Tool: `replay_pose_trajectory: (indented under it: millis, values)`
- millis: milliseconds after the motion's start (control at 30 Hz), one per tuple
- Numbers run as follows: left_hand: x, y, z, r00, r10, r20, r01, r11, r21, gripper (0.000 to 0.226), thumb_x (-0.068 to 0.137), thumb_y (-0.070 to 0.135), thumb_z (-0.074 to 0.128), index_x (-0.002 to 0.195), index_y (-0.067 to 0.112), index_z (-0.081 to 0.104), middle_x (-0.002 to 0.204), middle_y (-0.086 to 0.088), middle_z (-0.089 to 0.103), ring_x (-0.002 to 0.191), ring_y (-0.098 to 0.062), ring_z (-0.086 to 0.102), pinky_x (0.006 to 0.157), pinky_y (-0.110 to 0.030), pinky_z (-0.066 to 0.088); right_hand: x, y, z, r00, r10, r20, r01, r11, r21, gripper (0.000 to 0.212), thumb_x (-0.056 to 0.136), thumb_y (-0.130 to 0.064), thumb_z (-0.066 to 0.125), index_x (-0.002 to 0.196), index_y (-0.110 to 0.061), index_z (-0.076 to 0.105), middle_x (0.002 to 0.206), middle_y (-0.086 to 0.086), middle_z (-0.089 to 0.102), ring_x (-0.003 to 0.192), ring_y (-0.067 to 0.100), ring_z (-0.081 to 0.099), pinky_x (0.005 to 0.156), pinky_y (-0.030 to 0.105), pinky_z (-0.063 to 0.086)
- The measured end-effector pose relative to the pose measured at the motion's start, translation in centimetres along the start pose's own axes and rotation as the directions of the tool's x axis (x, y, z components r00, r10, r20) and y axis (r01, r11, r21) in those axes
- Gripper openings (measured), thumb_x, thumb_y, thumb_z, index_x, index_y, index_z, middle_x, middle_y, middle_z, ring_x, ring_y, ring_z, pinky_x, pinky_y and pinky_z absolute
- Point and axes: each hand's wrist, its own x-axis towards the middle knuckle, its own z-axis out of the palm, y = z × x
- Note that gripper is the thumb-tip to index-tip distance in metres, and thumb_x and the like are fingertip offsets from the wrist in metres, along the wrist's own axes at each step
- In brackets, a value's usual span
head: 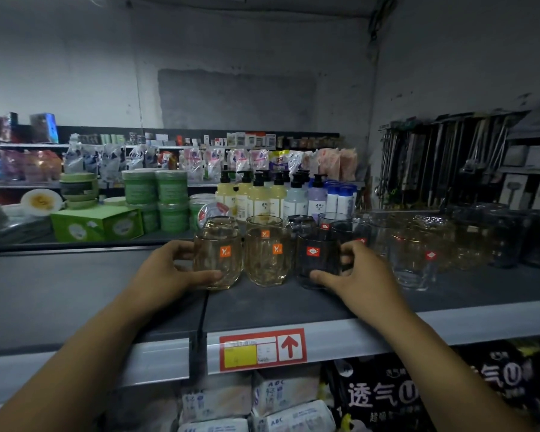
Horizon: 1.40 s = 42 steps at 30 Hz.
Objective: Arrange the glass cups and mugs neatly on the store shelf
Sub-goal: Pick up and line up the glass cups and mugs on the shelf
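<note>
On the dark store shelf (75, 291), near its front edge, three glasses stand upright in a close row. The left hand (172, 269) grips the amber glass cup (218, 257) at the left end. Its thumb lies across the lower front of the cup and its fingers (181, 246) curl round the far left side. The right hand (353, 272) holds the smoky dark mug (317, 257) at the right end, with the thumb pressed low on the front and the fingers curled at the handle side. Between the two stands a second amber cup (267, 257), just beside both, with no hand on it.

A back row of similar glasses (264, 221) crowds directly behind the three. To the right, clear tumblers (413, 263) stand just beside the right hand, and darker glasses (512, 241) stand further along. The shelf to the left of the amber cup is bare.

Beyond the shelf are pump bottles (259, 198), stacked green tubs (156, 188) and a green box (97, 224). Metal utensils (449, 157) hang on the right.

A red-framed price label (262, 349) with an arrow sits on the shelf's front rail. Below it are white packs (281, 394) and a black pack (387, 397).
</note>
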Motion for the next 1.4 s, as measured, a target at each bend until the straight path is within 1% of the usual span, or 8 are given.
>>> replay_pose_trajectory:
  millis: [133,367,633,700,767,867,1033,1400]
  values:
    - [0.1,-0.1,0.2,1.0,0.019,-0.016,-0.018,0.999,0.031,0.072,0.058,0.038,0.094,0.122,0.022,0.064,0.112,0.01,0.07,0.095,-0.012,0.07,0.091,-0.038,0.056,0.4,0.2,0.5,0.999,-0.014,-0.048,0.011,0.998,-0.061,0.069,0.075,-0.051,0.083,0.13,-0.018,0.06,0.097,0.0,0.058,0.079,0.01,0.054,0.058,0.019,0.034]
    - [0.3,-0.2,0.3,0.999,0.047,-0.026,-0.045,0.995,0.091,0.074,0.06,0.041,0.093,0.125,0.023,0.065,0.108,0.009,0.07,0.094,-0.014,0.07,0.091,-0.043,0.057,0.5,0.2,1.6,0.994,0.011,-0.11,-0.018,0.997,-0.069,0.067,0.078,-0.049,0.082,0.127,-0.008,0.06,0.108,0.006,0.064,0.095,0.022,0.062,0.079,0.031,0.049]
    - [0.4,-0.2,0.3,0.997,0.076,-0.014,-0.074,0.992,0.099,0.08,0.064,0.038,0.092,0.136,0.019,0.061,0.113,0.007,0.07,0.091,-0.011,0.071,0.089,-0.038,0.056,0.2,0.0,1.6,0.99,-0.002,-0.144,-0.003,0.999,-0.04,0.036,0.08,-0.042,0.082,0.098,-0.014,0.07,0.071,-0.004,0.062,0.067,0.011,0.059,0.057,0.028,0.044]
    - [0.5,-0.2,0.3,0.996,0.089,-0.009,-0.087,0.99,0.114,0.081,0.065,0.04,0.091,0.137,0.019,0.061,0.115,0.007,0.07,0.091,-0.009,0.071,0.089,-0.035,0.056,0.1,0.1,1.7,0.989,-0.01,-0.149,0.003,0.999,-0.044,0.036,0.081,-0.042,0.082,0.102,-0.016,0.07,0.07,-0.003,0.064,0.067,0.012,0.062,0.062,0.031,0.051]
    - [0.5,-0.3,0.3,0.995,0.1,-0.01,-0.098,0.986,0.133,0.081,0.066,0.041,0.09,0.139,0.02,0.06,0.117,0.007,0.069,0.089,-0.004,0.07,0.08,-0.026,0.053,0.1,0.1,1.8,0.987,-0.008,-0.158,0.001,0.999,-0.048,0.037,0.081,-0.042,0.082,0.105,-0.017,0.07,0.069,-0.003,0.065,0.066,0.013,0.063,0.066,0.035,0.056]
    - [0.5,-0.4,0.4,0.994,0.108,-0.019,-0.103,0.983,0.154,0.079,0.069,0.041,0.09,0.139,0.021,0.059,0.117,0.008,0.068,0.087,-0.002,0.068,0.071,-0.015,0.045,0.0,0.0,1.8,0.985,-0.011,-0.171,0.001,0.998,-0.062,0.037,0.082,-0.044,0.081,0.106,-0.019,0.069,0.069,-0.006,0.064,0.067,0.012,0.063,0.067,0.035,0.056]
    - [0.7,-0.5,0.6,0.992,0.104,-0.064,-0.094,0.984,0.152,0.069,0.068,0.04,0.091,0.128,0.022,0.062,0.113,0.008,0.069,0.086,-0.009,0.07,0.066,-0.016,0.043,0.0,0.0,1.9,0.989,-0.024,-0.147,0.01,0.995,-0.097,0.032,0.085,-0.044,0.077,0.106,-0.021,0.069,0.069,-0.013,0.057,0.07,0.014,0.059,0.063,0.027,0.041]
    - [0.5,-0.2,0.8,0.992,0.107,-0.072,-0.093,0.98,0.177,0.068,0.07,0.038,0.09,0.128,0.019,0.06,0.113,0.007,0.068,0.089,-0.008,0.067,0.068,-0.015,0.042,0.0,-0.1,2.0,0.991,-0.015,-0.135,-0.005,0.99,-0.14,0.032,0.089,-0.045,0.073,0.111,-0.022,0.068,0.073,-0.008,0.059,0.075,0.018,0.061,0.066,0.029,0.043]
